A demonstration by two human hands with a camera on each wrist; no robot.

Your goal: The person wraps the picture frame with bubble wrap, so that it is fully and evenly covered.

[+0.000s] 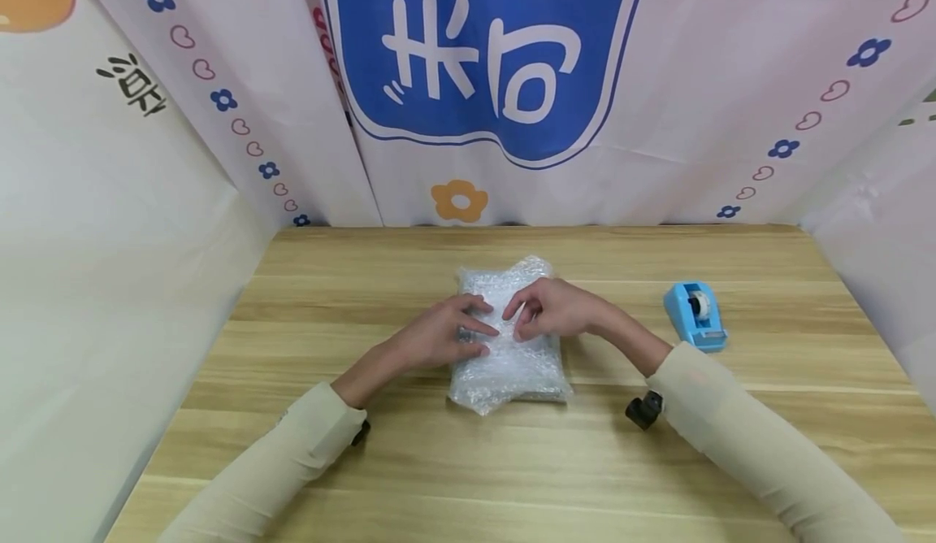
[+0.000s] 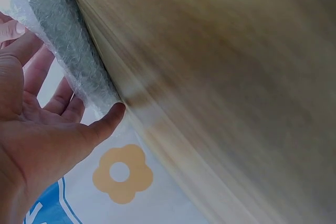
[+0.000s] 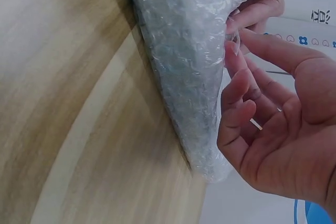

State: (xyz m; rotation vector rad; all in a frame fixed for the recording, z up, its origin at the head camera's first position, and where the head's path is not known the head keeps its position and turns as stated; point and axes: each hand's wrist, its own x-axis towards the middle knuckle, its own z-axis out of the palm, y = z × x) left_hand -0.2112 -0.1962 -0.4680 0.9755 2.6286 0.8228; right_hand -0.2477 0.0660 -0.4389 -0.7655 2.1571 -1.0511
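A flat package in bubble wrap lies on the wooden table in front of me. My left hand rests on its left side with the fingers spread over the top. In the left wrist view, the left thumb is by the package's edge. Over the top, my right hand has its fingers bent and its thumb and forefinger together. The right wrist view shows a small clear strip, looking like tape, pinched at those fingertips, close to the left hand's fingers.
A blue tape dispenser with a roll in it stands to the right on the wooden table. A printed cloth hangs behind the table's far edge, and pale panels flank both sides. Black wrist cameras sit at the sleeves.
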